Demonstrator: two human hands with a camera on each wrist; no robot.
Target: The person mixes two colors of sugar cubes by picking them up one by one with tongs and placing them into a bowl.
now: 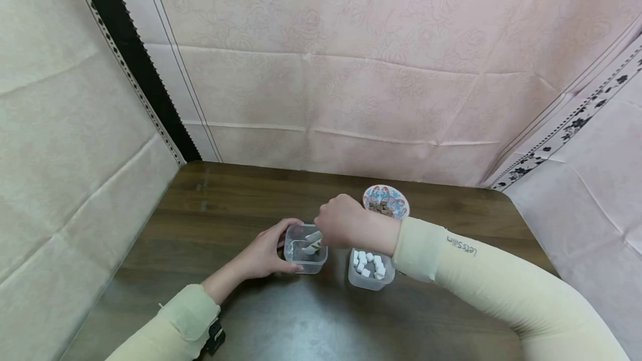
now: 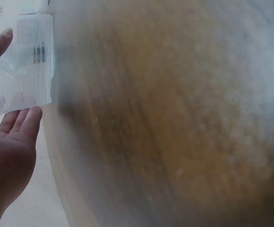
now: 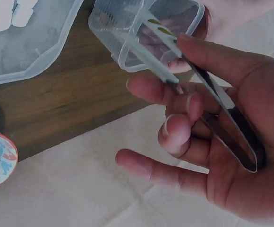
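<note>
My left hand (image 1: 268, 250) grips a clear plastic container (image 1: 312, 268) from its left side, thumb at the near edge and fingers at the far one. Over that container's right edge, my right hand (image 1: 343, 220) holds a pair of metal tongs (image 3: 243, 132) between thumb and fingers. Their pale tips, marked with yellow-green, reach into the container with a gap between them. Whether anything lies at the tips I cannot tell. To the right, partly below the right forearm, a second clear container (image 1: 367, 283) holds several small white pieces (image 1: 366, 272).
Behind the right wrist stands a round patterned dish (image 1: 399, 205) with brown chunks (image 1: 381, 208) in it, partly covered by the arm. The brown wooden table (image 1: 241, 194) ends at a pale cloth backdrop (image 1: 326, 99), with cloth on both sides too.
</note>
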